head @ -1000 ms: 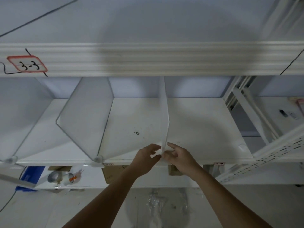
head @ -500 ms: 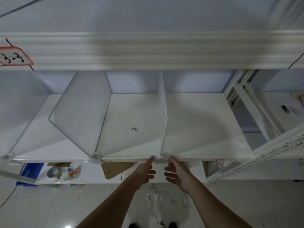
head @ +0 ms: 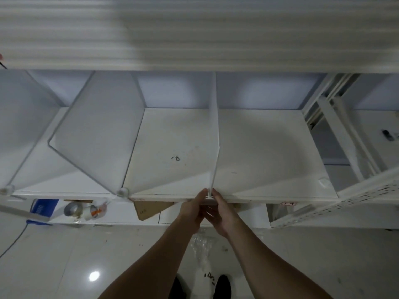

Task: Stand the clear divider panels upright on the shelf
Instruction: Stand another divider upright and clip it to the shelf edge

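Head view shows both hands at the shelf [head: 269,147] front edge, at 6 o'clock from the panel [head: 214,130]. That panel stands upright, thin edge toward us, and its long side runs from 6 to 12 o'clock, front to back. The left hand [head: 192,210] and right hand [head: 223,214] press together on the small clip [head: 209,198] at its foot, one from 9 and one from 3. Both look equally near. Another panel [head: 97,130] stands at 9 o'clock, already up
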The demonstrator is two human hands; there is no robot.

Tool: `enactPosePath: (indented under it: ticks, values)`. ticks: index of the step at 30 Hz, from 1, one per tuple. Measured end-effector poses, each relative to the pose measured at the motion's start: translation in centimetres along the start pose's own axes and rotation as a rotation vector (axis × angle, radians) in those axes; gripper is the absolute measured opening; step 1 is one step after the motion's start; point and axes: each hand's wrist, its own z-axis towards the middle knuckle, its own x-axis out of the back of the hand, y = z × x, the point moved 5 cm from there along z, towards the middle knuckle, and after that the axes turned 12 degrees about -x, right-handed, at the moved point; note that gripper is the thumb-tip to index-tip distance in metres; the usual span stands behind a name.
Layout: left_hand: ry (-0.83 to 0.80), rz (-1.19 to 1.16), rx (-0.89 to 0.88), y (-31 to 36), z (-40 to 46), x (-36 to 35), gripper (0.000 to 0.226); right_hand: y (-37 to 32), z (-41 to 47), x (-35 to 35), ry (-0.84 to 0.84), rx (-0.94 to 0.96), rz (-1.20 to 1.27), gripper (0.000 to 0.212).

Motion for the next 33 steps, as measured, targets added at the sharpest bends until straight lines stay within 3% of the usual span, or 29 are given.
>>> enactPosePath:
  ticks: [2, 10, 15, 22, 28, 33]
  values:
    - [-0.022, -0.022, 0.004, -0.3, 0.3, 0.1, 0.102, 0.1, 0.4, 0.3, 0.013, 0.001, 0.0, 0.037]
    - [0.025, -0.119, -0.017, -1.2, 0.1, -0.6, 0.086, 0.1, 0.9, 0.7, 0.023, -0.016, 0.053, 0.031]
    - [0.015, -0.114, -0.015, -1.3, 0.0, -1.2, 0.108, -0.3, 0.7, 1.2, 0.013, 0.003, 0.057, 0.037]
    - [0.004, -0.083, -0.025, -1.7, -0.2, -2.2, 0.11, -0.8, 0.9, 2.3, 0.002, 0.002, 0.04, 0.051]
    - [0.019, -0.103, -0.014, -2.0, -0.3, -3.3, 0.113, -1.6, 0.5, 3.3, 0.004, 0.025, 0.039, 0.036]
    - [0.024, -0.078, -0.007, -2.3, -0.6, -4.2, 0.094, -2.0, 0.2, 4.0, 0.005, 0.033, 0.036, 0.036]
